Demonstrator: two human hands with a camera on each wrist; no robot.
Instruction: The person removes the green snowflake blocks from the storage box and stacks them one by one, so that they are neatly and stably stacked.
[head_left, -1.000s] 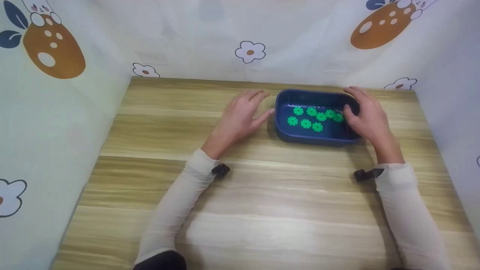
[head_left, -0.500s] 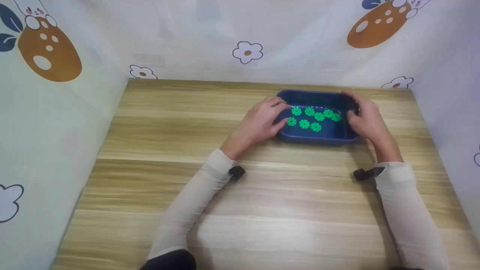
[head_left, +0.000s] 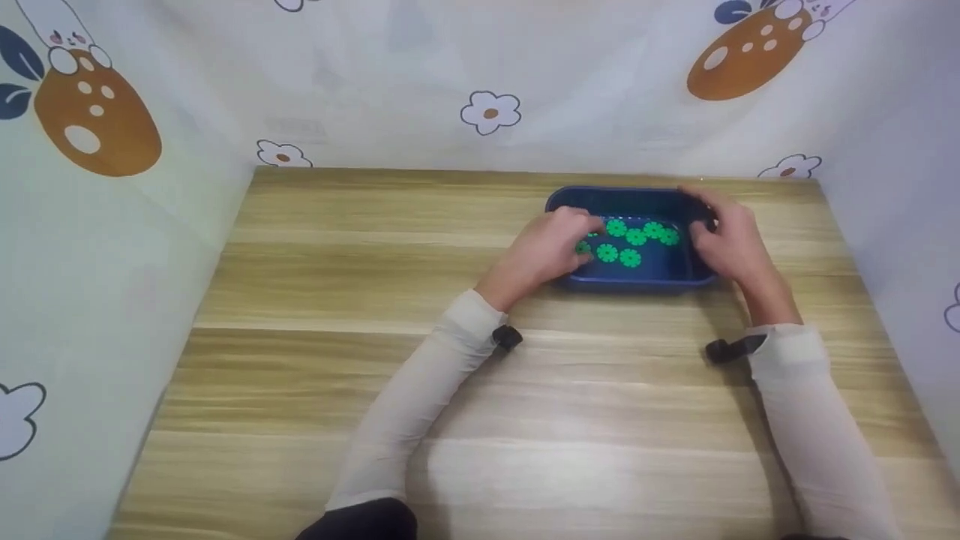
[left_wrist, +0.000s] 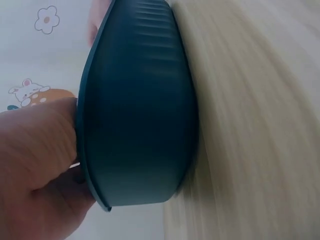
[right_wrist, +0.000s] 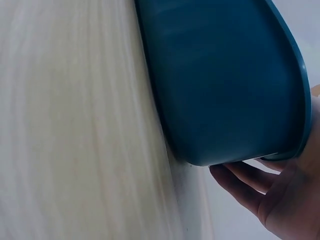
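A dark blue rectangular box (head_left: 637, 285) sits on the table at the back right. On its floor lie several flat green flower-shaped pieces (head_left: 630, 258) with notched edges. My left hand (head_left: 544, 246) reaches over the left rim, its bent fingers and thumb apart above the leftmost pieces and partly covering them. In the left wrist view the box wall (left_wrist: 140, 100) hides those fingertips. My right hand (head_left: 729, 238) grips the box's right end, thumb inside and fingers outside. The right wrist view shows fingers (right_wrist: 237, 187) against the outer wall.
A wood-grain table (head_left: 337, 262) spreads in front of and left of the box. Pale walls (head_left: 405, 97) with flower and orange fruit prints close off the back and sides, the rear one just behind the box. Small black cameras (head_left: 508, 337) sit on the wrists.
My left hand has moved right, from beside the box to over its left rim and into it. My right hand keeps its hold on the right end. The box stays put.
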